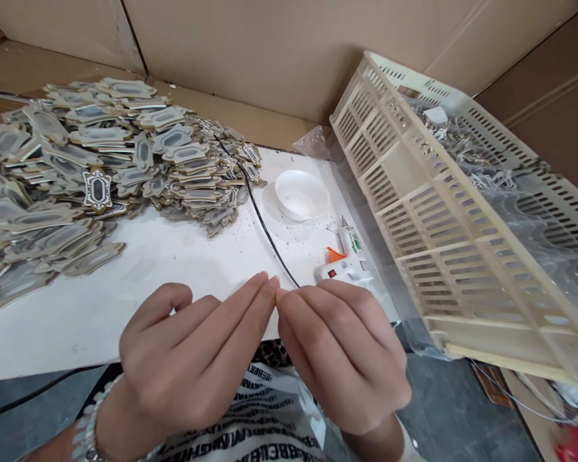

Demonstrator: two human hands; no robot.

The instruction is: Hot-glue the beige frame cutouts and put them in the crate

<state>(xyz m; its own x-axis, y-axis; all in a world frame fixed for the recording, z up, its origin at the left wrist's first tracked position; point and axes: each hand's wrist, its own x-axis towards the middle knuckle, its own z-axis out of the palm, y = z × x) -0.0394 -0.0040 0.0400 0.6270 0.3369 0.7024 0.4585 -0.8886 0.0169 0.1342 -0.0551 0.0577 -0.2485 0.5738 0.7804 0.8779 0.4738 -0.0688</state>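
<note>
My left hand (192, 359) and my right hand (341, 350) meet fingertip to fingertip above the front edge of the white table (158, 256). Both are closed in a pinch. Whatever lies between the fingertips is hidden or too small to name. Just beyond my right hand a white glue gun (349, 268) with an orange trigger lies on its side. A white bowl (302, 196) stands behind it. To the left is a large heap of ornate, frame-shaped flat plaques (173, 154), mostly grey-backed; one plaque (97, 190) shows a dark face with white scrollwork.
A cream plastic crate (404, 212) stands at the right, holding clear plastic bags and small metallic pieces (462, 147). A black cable (270, 237) crosses the table near the bowl. Cardboard walls (250, 58) close off the back. A scrap of clear plastic (312, 141) lies behind the bowl.
</note>
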